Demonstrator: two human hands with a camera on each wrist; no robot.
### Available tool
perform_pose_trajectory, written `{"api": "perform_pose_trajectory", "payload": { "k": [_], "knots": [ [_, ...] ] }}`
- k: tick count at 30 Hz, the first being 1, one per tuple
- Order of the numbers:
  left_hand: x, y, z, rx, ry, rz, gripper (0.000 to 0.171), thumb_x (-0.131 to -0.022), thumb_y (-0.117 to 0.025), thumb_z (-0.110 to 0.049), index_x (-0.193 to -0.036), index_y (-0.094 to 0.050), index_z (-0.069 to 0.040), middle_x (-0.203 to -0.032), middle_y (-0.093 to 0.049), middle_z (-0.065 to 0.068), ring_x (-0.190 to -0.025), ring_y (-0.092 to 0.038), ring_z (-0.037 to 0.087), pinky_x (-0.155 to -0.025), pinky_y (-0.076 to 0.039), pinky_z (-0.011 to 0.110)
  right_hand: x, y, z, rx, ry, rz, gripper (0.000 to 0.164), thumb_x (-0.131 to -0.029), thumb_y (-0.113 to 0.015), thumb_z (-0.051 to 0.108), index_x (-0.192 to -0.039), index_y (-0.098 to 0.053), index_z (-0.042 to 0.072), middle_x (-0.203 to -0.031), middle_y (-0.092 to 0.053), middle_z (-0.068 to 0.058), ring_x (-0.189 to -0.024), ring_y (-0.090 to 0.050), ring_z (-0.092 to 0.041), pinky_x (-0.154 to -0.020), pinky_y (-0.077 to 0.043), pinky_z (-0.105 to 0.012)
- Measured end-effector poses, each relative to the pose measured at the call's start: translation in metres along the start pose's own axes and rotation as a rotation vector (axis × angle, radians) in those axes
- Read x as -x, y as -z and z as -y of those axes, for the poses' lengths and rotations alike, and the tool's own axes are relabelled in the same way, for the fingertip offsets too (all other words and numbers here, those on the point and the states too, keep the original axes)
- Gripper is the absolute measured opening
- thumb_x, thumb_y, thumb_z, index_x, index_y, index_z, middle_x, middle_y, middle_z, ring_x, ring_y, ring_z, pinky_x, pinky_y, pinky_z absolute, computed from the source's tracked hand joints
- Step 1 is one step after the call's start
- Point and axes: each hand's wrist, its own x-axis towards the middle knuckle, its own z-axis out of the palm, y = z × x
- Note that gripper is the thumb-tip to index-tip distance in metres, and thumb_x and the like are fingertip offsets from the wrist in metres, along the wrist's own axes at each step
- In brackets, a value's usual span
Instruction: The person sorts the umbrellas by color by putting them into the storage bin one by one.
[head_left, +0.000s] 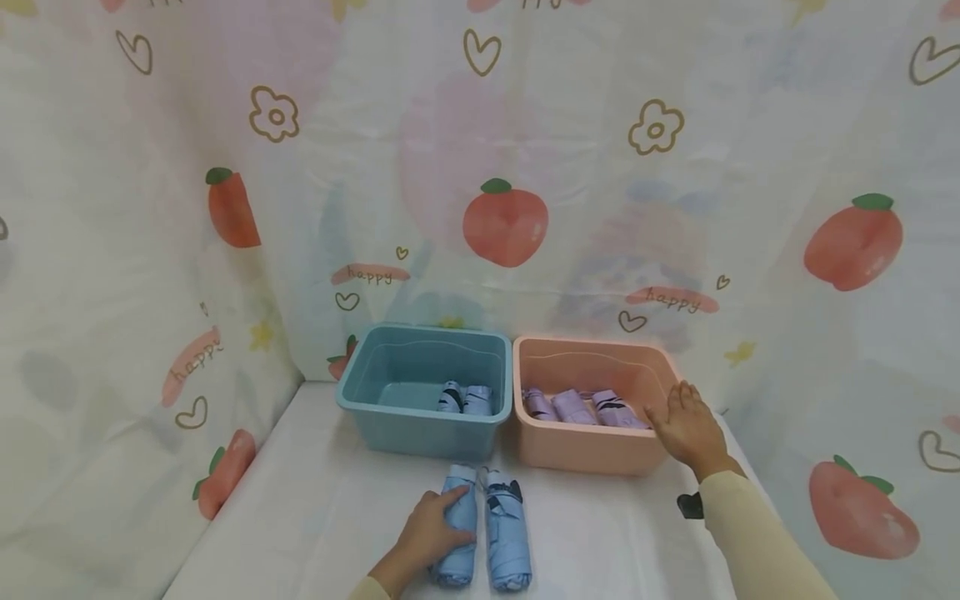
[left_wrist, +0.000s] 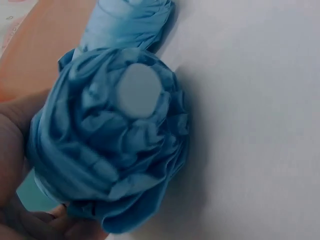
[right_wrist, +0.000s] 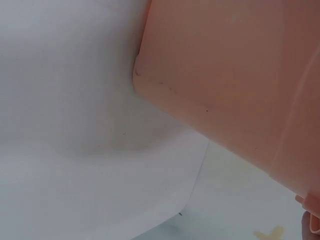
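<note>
Two folded light-blue umbrellas lie side by side on the white table, in front of the bins. My left hand (head_left: 433,533) grips the left umbrella (head_left: 459,533), thumb on the near side and fingers over its top part. The left wrist view shows this umbrella's gathered cloth end (left_wrist: 100,140) with a pale round tip. Just right of it lies the other umbrella (head_left: 508,537), untouched. My right hand (head_left: 690,425) rests with extended fingers on the right rim of the peach-coloured bin (head_left: 592,450). Little of that hand shows in the right wrist view, only fingertips at the rim's corner.
Inside the peach bin lie several folded purple umbrellas (head_left: 573,407). A teal bin (head_left: 427,433) stands beside it on the left, holding two blue umbrellas (head_left: 477,401). Patterned cloth (head_left: 480,133) hangs behind and along both sides of the table (head_left: 315,500).
</note>
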Motion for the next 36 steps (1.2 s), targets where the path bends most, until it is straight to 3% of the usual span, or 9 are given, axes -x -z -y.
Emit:
{"api": "perform_pose_trajectory", "payload": {
  "k": [6, 12, 17, 24, 31, 36],
  "knots": [
    [0.002, 0.027, 0.005, 0.039, 0.017, 0.042, 0.076, -0.068, -0.088, -0.039, -0.137, -0.058, -0.028, -0.109, -0.051, 0.011, -0.093, -0.053, 0.025, -0.083, -0.049, 0.055, -0.002, -0.003, -0.003, -0.008, 0.002, -0.002, 0.098, -0.099, -0.021, 0.064, -0.142, -0.011, -0.024, -0.148, -0.007, -0.043, -0.138, -0.007, -0.055, -0.110, -0.009, -0.063],
    [0.009, 0.072, 0.016, 0.062, -0.064, 0.073, 0.078, -0.067, -0.088, -0.042, -0.138, -0.057, -0.030, -0.112, -0.052, 0.010, -0.099, -0.052, 0.025, -0.084, -0.048, 0.056, -0.004, -0.004, -0.007, -0.015, 0.030, -0.002, 0.097, -0.099, -0.023, 0.062, -0.142, -0.011, -0.025, -0.148, -0.009, -0.044, -0.138, -0.007, -0.055, -0.109, -0.011, -0.063],
    [0.011, 0.114, 0.019, 0.034, -0.139, 0.024, 0.079, -0.065, -0.088, -0.045, -0.137, -0.058, -0.034, -0.115, -0.054, 0.008, -0.100, -0.052, 0.024, -0.082, -0.049, 0.050, -0.004, -0.003, -0.007, -0.029, 0.022, 0.008, 0.093, -0.101, -0.029, 0.057, -0.142, -0.009, -0.024, -0.148, -0.007, -0.043, -0.138, -0.006, -0.055, -0.109, -0.010, -0.064],
    [0.009, 0.170, 0.006, 0.009, -0.185, -0.044, 0.076, -0.066, -0.090, -0.032, -0.136, -0.060, -0.032, -0.108, -0.054, 0.003, -0.090, -0.050, 0.022, -0.072, -0.047, 0.038, -0.004, -0.003, -0.006, -0.030, 0.013, 0.011, 0.092, -0.101, -0.029, 0.056, -0.143, -0.009, -0.024, -0.148, -0.007, -0.043, -0.139, -0.005, -0.055, -0.110, -0.010, -0.063],
    [-0.020, 0.221, 0.003, -0.059, -0.269, -0.063, 0.078, -0.068, -0.089, -0.038, -0.139, -0.057, -0.027, -0.124, -0.055, 0.015, -0.093, -0.055, 0.027, -0.070, -0.051, 0.041, -0.004, -0.005, -0.007, -0.031, 0.011, -0.003, 0.091, -0.101, -0.029, 0.056, -0.143, -0.011, -0.023, -0.149, -0.008, -0.043, -0.139, -0.007, -0.055, -0.110, -0.010, -0.062],
    [-0.046, 0.253, 0.003, -0.066, -0.263, -0.017, 0.080, -0.072, -0.086, -0.039, -0.143, -0.052, -0.025, -0.141, -0.043, 0.026, -0.097, -0.057, 0.036, -0.070, -0.054, 0.046, -0.003, -0.004, -0.006, -0.029, 0.015, -0.016, 0.090, -0.101, -0.029, 0.055, -0.142, -0.013, -0.024, -0.148, -0.008, -0.043, -0.138, -0.007, -0.055, -0.110, -0.010, -0.063]
  ]
}}
